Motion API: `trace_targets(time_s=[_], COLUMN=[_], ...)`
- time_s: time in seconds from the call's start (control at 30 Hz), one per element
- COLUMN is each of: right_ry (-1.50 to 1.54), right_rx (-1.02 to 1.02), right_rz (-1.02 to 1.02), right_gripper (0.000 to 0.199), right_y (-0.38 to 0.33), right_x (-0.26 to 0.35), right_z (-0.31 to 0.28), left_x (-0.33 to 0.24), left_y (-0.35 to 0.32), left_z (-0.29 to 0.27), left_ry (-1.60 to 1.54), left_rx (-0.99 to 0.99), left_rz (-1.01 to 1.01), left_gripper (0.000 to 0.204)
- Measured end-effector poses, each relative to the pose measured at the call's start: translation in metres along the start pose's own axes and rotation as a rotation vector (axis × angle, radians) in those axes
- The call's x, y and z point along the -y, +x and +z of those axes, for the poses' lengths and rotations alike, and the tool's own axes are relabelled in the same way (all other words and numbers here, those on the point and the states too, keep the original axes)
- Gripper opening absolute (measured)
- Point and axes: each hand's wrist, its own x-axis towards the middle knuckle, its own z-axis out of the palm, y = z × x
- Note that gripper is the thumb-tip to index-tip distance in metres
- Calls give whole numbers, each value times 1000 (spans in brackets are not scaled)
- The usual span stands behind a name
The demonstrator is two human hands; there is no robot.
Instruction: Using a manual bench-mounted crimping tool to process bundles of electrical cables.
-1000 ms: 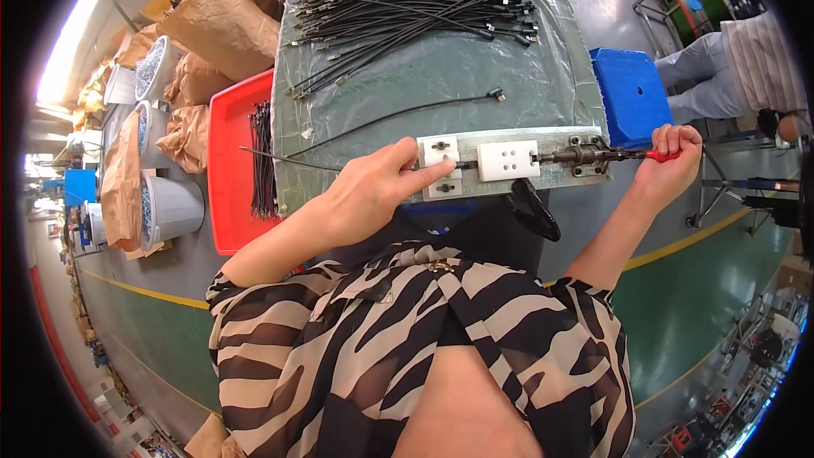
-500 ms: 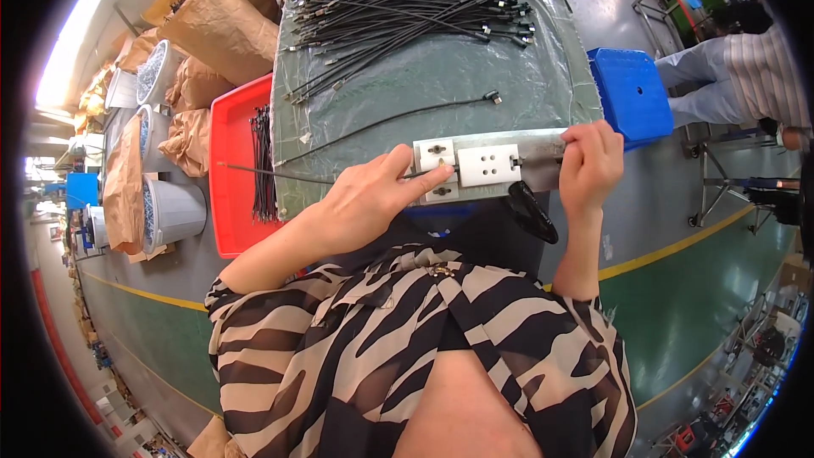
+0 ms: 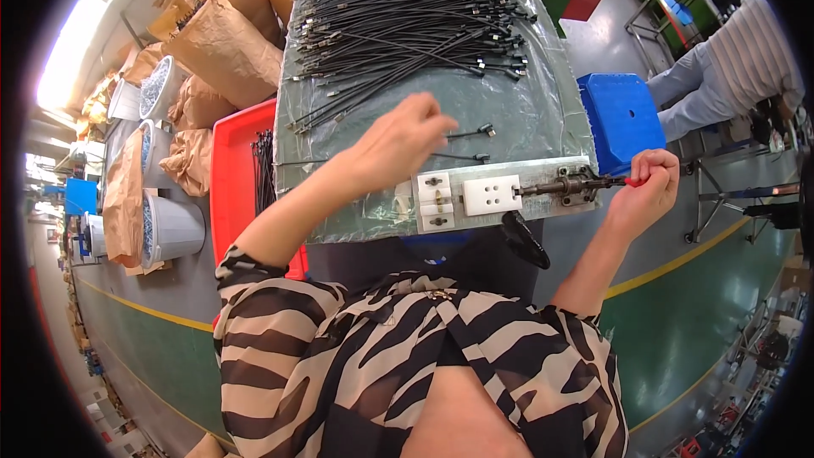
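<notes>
My right hand (image 3: pixel 649 182) is closed round the red handle (image 3: pixel 632 181) of a metal toggle clamp (image 3: pixel 570 187). The clamp is mounted on a metal plate (image 3: pixel 458 223) at the table's near edge. A white sliding block (image 3: pixel 493 195) sits at the end of its rod, with a gap between it and a white slotted block (image 3: pixel 436 202) on the left. Above the green table, my left hand (image 3: pixel 403 140) has bent fingers over two black cables; its fingertips are hidden. The connector ends of the farther cable (image 3: pixel 485 131) and nearer cable (image 3: pixel 482 158) stick out to its right.
A large pile of black cables (image 3: pixel 407 34) covers the table's far part. On the left stand a red tray (image 3: pixel 229 170) with cables, paper bags (image 3: pixel 233 42) and grey bins (image 3: pixel 174 225). A blue stool (image 3: pixel 623 114) is at the right, near another person (image 3: pixel 721 68). Below the plate hangs a black loop (image 3: pixel 526 242).
My right hand has moved right with the clamp handle, and the sliding block now stands farther from the slotted block. My left hand has left the fixture and moved up over the table.
</notes>
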Motion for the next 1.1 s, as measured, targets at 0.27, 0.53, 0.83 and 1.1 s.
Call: trace_targets(time_s=[0.27,0.53,0.83,1.1], right_ry=[2,-15,555,710], right_rx=[-13,5,-107,-103], right_rz=[-19,-1,479,575], right_gripper=[13,13,13,14], right_y=[-4,-2,52,53], right_x=[0,0,-52,-65], right_z=[3,0,-75,-90], left_x=[96,53,-41,-55], left_y=[76,66,-61,-82], left_z=[15,-31,-14,-5], left_ry=[340,355,91,61], left_rx=[-209,-293,-80,-15], left_rz=[84,322,64,-8], left_gripper=[24,25,44,59])
